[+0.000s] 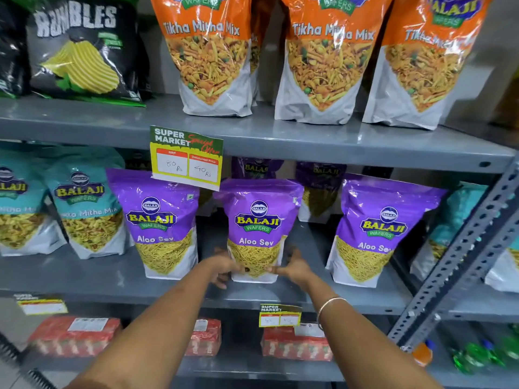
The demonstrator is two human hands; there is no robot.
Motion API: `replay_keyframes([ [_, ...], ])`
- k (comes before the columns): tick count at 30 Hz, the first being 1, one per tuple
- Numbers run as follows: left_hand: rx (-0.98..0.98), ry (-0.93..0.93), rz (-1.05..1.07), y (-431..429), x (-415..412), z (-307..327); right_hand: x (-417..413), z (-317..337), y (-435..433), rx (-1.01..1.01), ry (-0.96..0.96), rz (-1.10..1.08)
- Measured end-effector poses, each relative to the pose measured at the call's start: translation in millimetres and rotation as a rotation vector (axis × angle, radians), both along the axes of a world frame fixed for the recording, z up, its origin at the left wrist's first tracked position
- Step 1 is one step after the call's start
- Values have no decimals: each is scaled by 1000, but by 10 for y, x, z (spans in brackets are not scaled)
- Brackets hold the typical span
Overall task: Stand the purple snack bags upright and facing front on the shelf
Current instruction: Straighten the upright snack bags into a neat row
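Observation:
Three purple Aloo Sev bags stand upright facing front along the middle grey shelf [112,279]: a left bag [161,220], a middle bag [259,220] and a right bag [376,228]. Two more purple bags [320,189] stand behind them in shadow. My left hand [224,266] holds the lower left corner of the middle bag. My right hand [293,266] holds its lower right corner, fingers curled around the bag's side. The middle bag's base rests on the shelf.
Teal Mitha Mix bags [87,209] stand left of the purple ones, and another teal bag [460,217] stands at the right. Orange Tikha Mitha Mix bags [328,57] fill the upper shelf. A price tag [186,157] hangs over the purple row. A perforated steel upright [460,262] borders the right.

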State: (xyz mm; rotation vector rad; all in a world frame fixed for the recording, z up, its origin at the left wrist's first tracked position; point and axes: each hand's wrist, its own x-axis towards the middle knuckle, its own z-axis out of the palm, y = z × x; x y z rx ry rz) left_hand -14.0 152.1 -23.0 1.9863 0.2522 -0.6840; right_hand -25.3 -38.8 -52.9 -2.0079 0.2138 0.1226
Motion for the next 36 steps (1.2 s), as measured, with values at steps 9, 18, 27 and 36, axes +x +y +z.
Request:
replay_keyframes([
  [9,36,229,-398,-421,-132,24,-397,64,-901,-260,266,-224],
  [18,-33,-211,-217,-1549,-237,199,-550,330,-2014,-113,19,-421],
  [27,-208,-447,-105,-2352,-183,266,-492,622,-2300,243,-33,-170],
  [36,-86,-506,86,-2274,-158,219,-352,606,-2059,333,-45,-80],
])
